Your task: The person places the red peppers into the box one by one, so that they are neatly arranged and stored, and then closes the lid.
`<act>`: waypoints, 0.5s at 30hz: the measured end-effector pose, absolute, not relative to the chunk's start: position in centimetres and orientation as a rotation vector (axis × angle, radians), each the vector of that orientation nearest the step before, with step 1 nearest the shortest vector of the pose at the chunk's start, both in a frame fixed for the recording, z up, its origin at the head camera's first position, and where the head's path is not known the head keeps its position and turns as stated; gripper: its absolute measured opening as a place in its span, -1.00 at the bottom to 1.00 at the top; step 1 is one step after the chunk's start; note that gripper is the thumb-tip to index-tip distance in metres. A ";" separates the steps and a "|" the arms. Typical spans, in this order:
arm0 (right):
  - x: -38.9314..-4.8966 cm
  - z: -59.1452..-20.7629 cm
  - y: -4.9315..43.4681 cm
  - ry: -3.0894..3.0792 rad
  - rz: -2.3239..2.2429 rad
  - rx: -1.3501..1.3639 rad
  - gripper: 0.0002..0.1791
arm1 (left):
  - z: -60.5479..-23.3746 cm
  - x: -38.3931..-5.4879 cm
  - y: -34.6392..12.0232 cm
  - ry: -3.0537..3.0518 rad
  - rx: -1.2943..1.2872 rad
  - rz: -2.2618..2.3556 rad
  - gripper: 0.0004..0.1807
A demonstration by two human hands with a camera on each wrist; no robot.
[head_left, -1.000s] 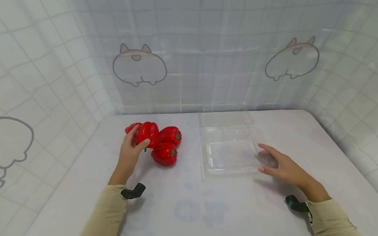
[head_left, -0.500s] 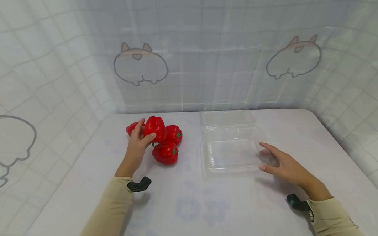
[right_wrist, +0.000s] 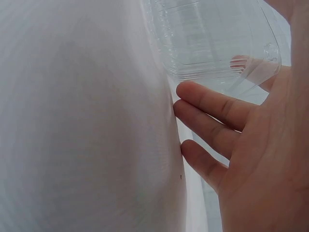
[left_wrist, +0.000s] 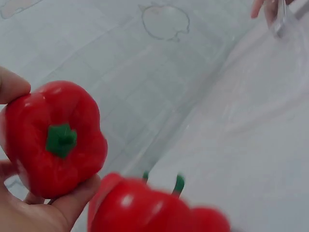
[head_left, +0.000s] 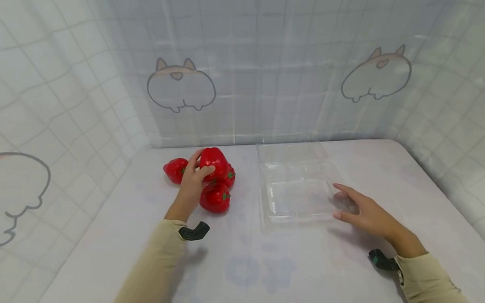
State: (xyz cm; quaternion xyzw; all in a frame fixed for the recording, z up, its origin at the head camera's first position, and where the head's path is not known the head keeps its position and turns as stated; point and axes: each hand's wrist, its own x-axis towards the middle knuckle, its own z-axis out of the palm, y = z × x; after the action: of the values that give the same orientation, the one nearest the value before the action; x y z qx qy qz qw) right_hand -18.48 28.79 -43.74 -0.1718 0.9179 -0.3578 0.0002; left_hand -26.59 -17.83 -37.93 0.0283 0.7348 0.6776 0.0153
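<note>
My left hand holds a red bell pepper between thumb and fingers. In the left wrist view its green stem faces the camera. Behind and below it sit two more peppers, a front one and a partly hidden one. Left of the hand lies another pepper. At the right end of a clear plastic clamshell box, my right hand rests with fingers spread. In the right wrist view one fingertip shows through the plastic, and the other fingers reach down to the table.
The box's lid lies folded back toward the rear wall. A pale cloth covers the table. Tiled-pattern curtains with cartoon animals enclose the back and sides.
My left hand has carried its pepper to the right, over the other peppers, uncovering the leftmost one. My right hand and the box have stayed in place.
</note>
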 end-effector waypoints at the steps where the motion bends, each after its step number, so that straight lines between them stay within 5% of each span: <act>1: -18.5 -43.7 28.8 2.880 -1.127 -0.538 -0.10 | -37.9 -26.6 -17.4 2.284 0.078 2.109 -0.10; 15: -18.5 -43.7 28.9 2.880 -1.137 -0.546 -0.11 | -37.3 -27.0 -13.1 2.216 0.070 2.131 -0.05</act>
State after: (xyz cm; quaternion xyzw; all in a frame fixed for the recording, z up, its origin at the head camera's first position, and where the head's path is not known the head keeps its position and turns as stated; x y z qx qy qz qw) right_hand -18.50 28.88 -43.71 -0.1735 0.9161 -0.3616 -0.0013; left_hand -27.03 -13.08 -37.26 0.0228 0.7201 0.6927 0.0332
